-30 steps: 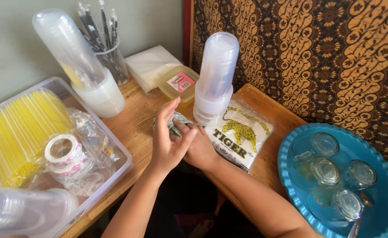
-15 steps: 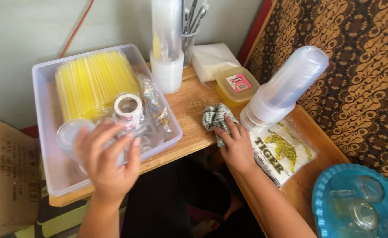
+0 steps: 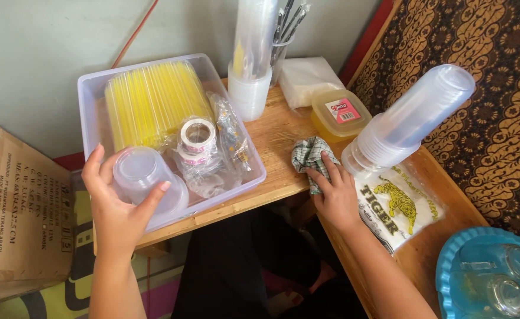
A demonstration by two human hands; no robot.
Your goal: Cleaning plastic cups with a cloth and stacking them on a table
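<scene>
Two hands are at work: half a second ago the left hand (image 3: 115, 204) hovered spread over the clear bin (image 3: 89, 94), and now its fingers wrap a stack of clear cups (image 3: 148, 183) at the bin's near corner. The stack lies tilted, its long axis running from lower right to upper left, bottom facing up-left. Farther right, the right hand (image 3: 335, 195) stays flat, fingers pressing the checked cloth (image 3: 308, 156) on the wooden table (image 3: 272, 139).

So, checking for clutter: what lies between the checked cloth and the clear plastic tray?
Only bare wooden tabletop between checked cloth and clear plastic tray, head view.
</scene>
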